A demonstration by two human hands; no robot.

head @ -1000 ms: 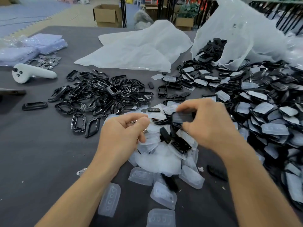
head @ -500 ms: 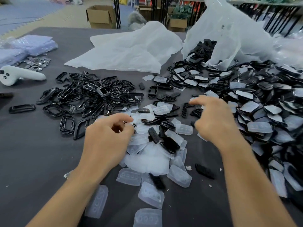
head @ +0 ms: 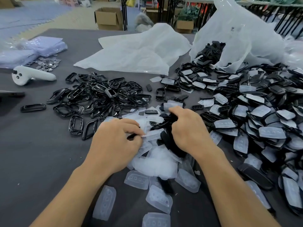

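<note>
My left hand [head: 114, 143] pinches the edge of a translucent silicone pad [head: 153, 134] at the middle of the table. My right hand [head: 190, 130] is curled around a black plastic part [head: 170, 123] right beside it, over a heap of translucent pads [head: 155, 163] mixed with black pieces. A pile of black frame rings [head: 101, 99] lies to the left. A large heap of assembled black shells with pads [head: 255, 115] fills the right side.
A white hand controller [head: 31, 76] lies at far left beside purple packets [head: 32, 49] and small metal pieces [head: 47, 63]. An empty white plastic bag [head: 136, 51] and a bag spilling black parts [head: 237, 38] sit at the back. Cardboard boxes [head: 109, 18] stand beyond the grey table [head: 32, 153].
My right hand let go of a black part, reached out to the right, then came back to the centre and closed on a black part. My left hand now pinches a translucent pad.
</note>
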